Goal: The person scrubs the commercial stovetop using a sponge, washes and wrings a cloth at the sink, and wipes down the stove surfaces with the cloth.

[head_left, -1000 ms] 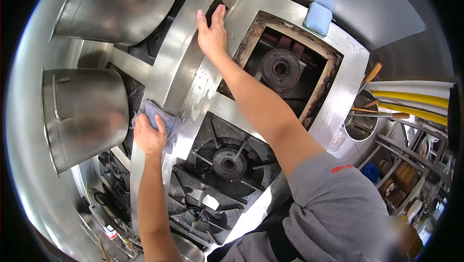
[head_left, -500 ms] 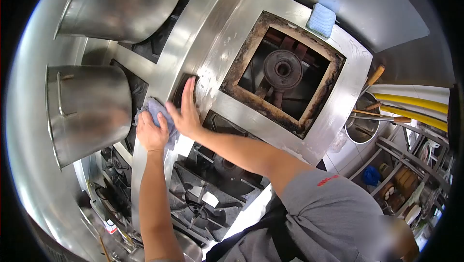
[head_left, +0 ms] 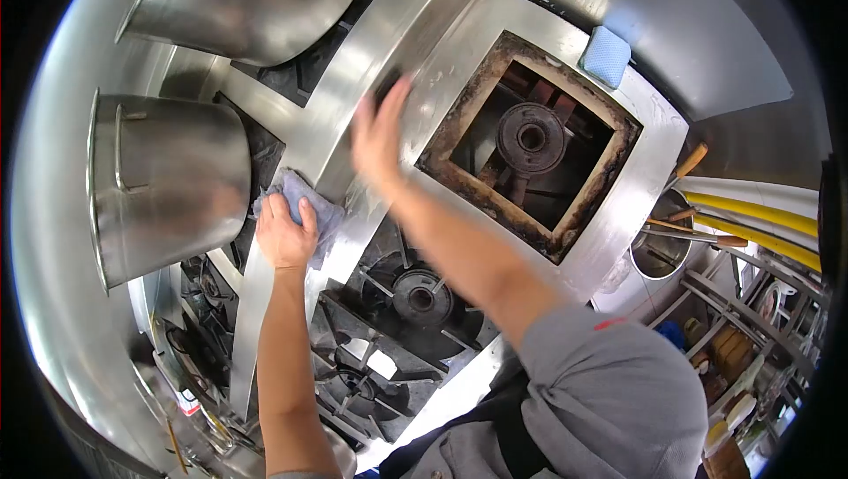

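A crumpled grey-purple cloth point(head_left: 311, 205) lies under my left hand point(head_left: 287, 236), which presses it onto the steel ledge between the burner rows. My right hand point(head_left: 380, 139) is blurred by motion, its fingers stretched along a dark scrubbing pad point(head_left: 387, 83) and pressing it to the raised steel strip point(head_left: 424, 46). Most of the pad is hidden behind the fingers. Whitish wet smears show on the steel beside it. Right of this hand is the square burner opening point(head_left: 530, 139) with a scorched rim.
Two big steel stockpots point(head_left: 177, 183) stand on burners at the left. A light-blue sponge point(head_left: 606, 57) sits on the stove's back corner. Open burner grates point(head_left: 420, 298) lie near my body. A metal container point(head_left: 661, 245) with handled tools and a wire shelf are at the right.
My right hand has slid up along the raised steel strip with the dark pad, away from the cloth. My left hand stays on the cloth. The view has shifted slightly.
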A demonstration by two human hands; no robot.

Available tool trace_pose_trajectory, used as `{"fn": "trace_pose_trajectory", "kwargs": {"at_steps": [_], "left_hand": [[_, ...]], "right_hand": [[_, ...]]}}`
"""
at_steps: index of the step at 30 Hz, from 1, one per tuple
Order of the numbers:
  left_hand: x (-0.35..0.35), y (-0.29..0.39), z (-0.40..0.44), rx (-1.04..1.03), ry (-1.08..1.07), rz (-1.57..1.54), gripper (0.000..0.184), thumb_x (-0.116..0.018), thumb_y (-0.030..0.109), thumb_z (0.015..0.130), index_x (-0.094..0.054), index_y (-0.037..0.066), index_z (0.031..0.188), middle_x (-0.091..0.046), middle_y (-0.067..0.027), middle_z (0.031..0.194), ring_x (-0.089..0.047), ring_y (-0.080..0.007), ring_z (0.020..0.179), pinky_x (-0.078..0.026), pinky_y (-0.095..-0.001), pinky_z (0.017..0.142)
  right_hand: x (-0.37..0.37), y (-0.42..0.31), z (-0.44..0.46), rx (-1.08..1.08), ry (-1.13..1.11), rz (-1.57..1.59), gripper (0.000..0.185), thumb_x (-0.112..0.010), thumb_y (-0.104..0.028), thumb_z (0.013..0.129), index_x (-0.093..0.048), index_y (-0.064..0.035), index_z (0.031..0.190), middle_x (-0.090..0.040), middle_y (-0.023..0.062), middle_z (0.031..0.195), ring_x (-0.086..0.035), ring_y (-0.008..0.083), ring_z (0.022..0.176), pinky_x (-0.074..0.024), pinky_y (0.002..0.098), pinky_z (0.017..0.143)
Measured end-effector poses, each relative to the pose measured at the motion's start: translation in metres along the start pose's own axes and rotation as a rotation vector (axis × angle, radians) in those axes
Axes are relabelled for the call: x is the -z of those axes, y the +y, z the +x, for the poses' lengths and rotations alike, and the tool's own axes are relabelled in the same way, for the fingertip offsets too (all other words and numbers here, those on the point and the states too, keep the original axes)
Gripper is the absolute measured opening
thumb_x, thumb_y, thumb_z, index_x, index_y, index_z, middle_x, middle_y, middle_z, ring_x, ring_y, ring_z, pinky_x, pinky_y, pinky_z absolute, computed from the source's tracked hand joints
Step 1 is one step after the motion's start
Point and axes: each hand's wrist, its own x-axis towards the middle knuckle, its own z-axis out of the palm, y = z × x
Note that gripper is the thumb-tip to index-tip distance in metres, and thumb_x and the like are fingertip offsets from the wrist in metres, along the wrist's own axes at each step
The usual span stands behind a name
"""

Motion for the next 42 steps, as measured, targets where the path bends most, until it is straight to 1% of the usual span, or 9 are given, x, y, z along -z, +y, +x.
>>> {"fn": "trace_pose_trajectory", "kwargs": {"at_steps": [2,5,10,14,20,28,31,36,42], "left_hand": [[0.0,0.002,-0.001,0.0,0.01,-0.004,0.034,-0.059,0.035,0.091,-0.048,0.003,0.086,-0.056,-0.0198,0.085,-0.057,-0.0436,0.077,-0.047,-0.0522,0.069],[-0.002,-0.002,-0.001,-0.007,0.006,-0.009,0.034,-0.059,0.035,0.091,-0.048,0.003,0.085,-0.056,-0.0199,0.086,-0.057,-0.0438,0.076,-0.046,-0.0522,0.068],[0.001,-0.001,-0.003,0.026,-0.044,-0.025,0.034,-0.059,0.034,0.09,-0.049,0.003,0.086,-0.055,-0.0199,0.085,-0.057,-0.0437,0.076,-0.046,-0.0521,0.068],[0.004,-0.001,0.0,-0.018,-0.007,-0.016,0.034,-0.059,0.034,0.091,-0.049,0.002,0.085,-0.055,-0.0199,0.085,-0.058,-0.0427,0.077,-0.047,-0.0509,0.069],[0.0,-0.003,-0.003,0.025,-0.045,-0.016,0.034,-0.056,0.034,0.092,-0.05,0.001,0.088,-0.057,-0.021,0.087,-0.058,-0.0442,0.079,-0.047,-0.0523,0.071],[-0.002,-0.004,-0.002,0.019,-0.046,-0.02,0.033,-0.055,0.034,0.093,-0.049,0.001,0.088,-0.056,-0.0225,0.088,-0.058,-0.0458,0.08,-0.046,-0.0531,0.072],[0.001,0.002,-0.001,0.028,-0.067,-0.027,0.032,-0.053,0.033,0.094,-0.049,0.001,0.089,-0.056,-0.0221,0.087,-0.057,-0.0456,0.081,-0.046,-0.0533,0.072],[0.002,0.002,-0.001,0.004,-0.039,-0.025,0.032,-0.052,0.033,0.095,-0.049,0.001,0.09,-0.055,-0.0218,0.088,-0.057,-0.0453,0.082,-0.046,-0.053,0.073],[0.001,0.001,-0.002,0.01,-0.051,-0.012,0.031,-0.051,0.032,0.095,-0.049,0.001,0.09,-0.055,-0.0226,0.088,-0.057,-0.0461,0.081,-0.045,-0.0537,0.072]], "right_hand": [[-0.02,-0.012,-0.109,0.011,-0.112,0.079,0.09,-0.049,-0.039,0.102,0.002,0.0162,0.151,0.003,0.0364,0.16,0.001,0.0463,0.151,-0.0032,0.0466,0.123],[-0.019,-0.021,-0.082,-0.094,-0.046,0.068,0.088,-0.05,-0.037,0.101,0.0,0.0157,0.151,0.001,0.0358,0.16,-0.001,0.045,0.151,-0.0051,0.0461,0.123],[0.059,0.02,0.194,-0.06,0.143,0.085,0.09,-0.037,-0.057,0.102,-0.013,0.0149,0.151,-0.013,0.0337,0.159,-0.019,0.0411,0.15,-0.0152,0.0408,0.123],[0.061,-0.001,0.213,-0.108,0.245,-0.056,0.09,-0.038,-0.056,0.102,-0.013,0.0158,0.15,-0.015,0.0338,0.159,-0.02,0.0421,0.149,-0.0175,0.0407,0.123],[-0.017,-0.012,-0.113,0.021,-0.119,-0.018,0.089,-0.054,-0.038,0.1,-0.004,0.0147,0.152,-0.004,0.0367,0.159,-0.004,0.0442,0.151,-0.0083,0.0443,0.124],[0.06,0.001,0.182,-0.115,0.155,0.045,0.095,-0.041,-0.06,0.1,-0.012,0.0142,0.152,-0.01,0.0335,0.16,-0.015,0.0409,0.15,-0.0174,0.0398,0.123],[0.059,-0.006,0.186,-0.147,0.21,0.067,0.095,-0.039,-0.061,0.1,-0.013,0.015,0.151,-0.013,0.0336,0.159,-0.015,0.0413,0.15,-0.0172,0.0393,0.123],[0.009,-0.021,-0.044,-0.032,-0.124,-0.013,0.094,-0.053,-0.047,0.099,-0.002,0.0116,0.153,0.0,0.0334,0.161,-0.012,0.0471,0.149,-0.0182,0.0464,0.122],[0.064,0.0,0.158,-0.097,0.121,0.102,0.08,-0.043,-0.047,0.103,-0.019,0.012,0.151,-0.013,0.0309,0.16,-0.023,0.0398,0.148,-0.0251,0.0405,0.12]]}}
